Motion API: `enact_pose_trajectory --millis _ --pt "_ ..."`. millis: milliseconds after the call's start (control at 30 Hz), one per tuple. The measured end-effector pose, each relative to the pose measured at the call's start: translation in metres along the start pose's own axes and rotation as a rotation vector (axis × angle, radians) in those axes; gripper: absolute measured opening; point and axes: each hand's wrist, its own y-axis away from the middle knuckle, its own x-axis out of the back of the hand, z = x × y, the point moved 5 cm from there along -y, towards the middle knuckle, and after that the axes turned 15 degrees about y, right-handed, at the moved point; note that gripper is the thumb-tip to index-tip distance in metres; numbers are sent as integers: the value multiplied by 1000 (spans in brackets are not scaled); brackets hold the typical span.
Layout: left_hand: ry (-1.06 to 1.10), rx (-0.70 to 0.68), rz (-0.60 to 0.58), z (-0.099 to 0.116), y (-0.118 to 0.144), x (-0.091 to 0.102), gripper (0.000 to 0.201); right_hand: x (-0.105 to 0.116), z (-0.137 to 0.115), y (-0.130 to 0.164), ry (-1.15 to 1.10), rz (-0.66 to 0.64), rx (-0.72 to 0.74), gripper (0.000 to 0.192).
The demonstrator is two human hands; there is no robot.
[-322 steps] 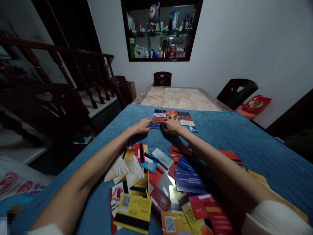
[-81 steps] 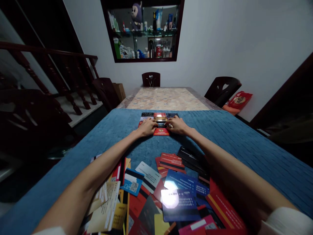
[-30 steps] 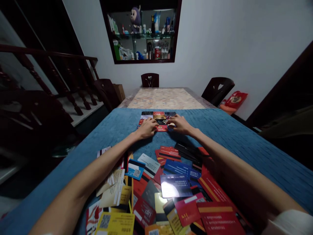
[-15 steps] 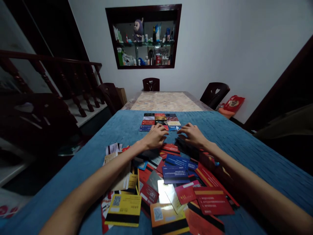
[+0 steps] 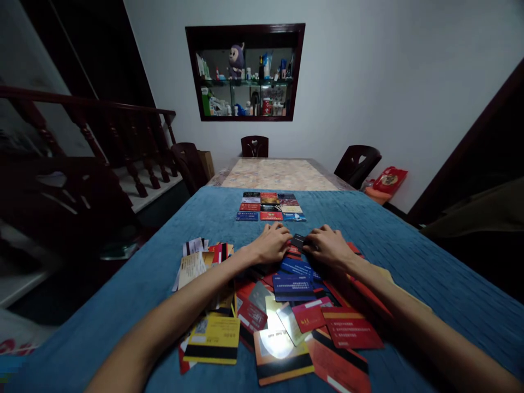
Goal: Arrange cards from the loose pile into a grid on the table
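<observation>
While both hands meet at far edge of the loose card pile [image 5: 286, 305], left hand [image 5: 270, 245] & right hand [image 5: 327, 246] pinch a dark card [image 5: 297, 240] btwn fingertips; card looks thin, stiff, slick, prob light: grip by edges. Neat card grid [image 5: 270, 206] lies beyond hands on blue cloth [image 5: 429, 256]

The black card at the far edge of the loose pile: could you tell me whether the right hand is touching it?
Touching. In the head view the right hand has its fingertips on the black card.
</observation>
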Motion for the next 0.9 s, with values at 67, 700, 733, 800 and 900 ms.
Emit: enact_pose_trajectory --millis 67,700,733,800,900 --pt "4 10 -6 0 2 1 22 0 -4 2 -35 20 20 31" --pt "52 6 -144 -2 7 0 16 -16 -18 13 -149 392 236 23" --pt "53 13 -147 -2 7 0 16 -15 -18 13 -148 404 253 23" --pt "54 27 -151 -3 7 0 16 -15 -19 13 -147 423 285 23" --pt "59 32 -149 -4 7 0 17 -14 -19 14 -145 451 317 24"
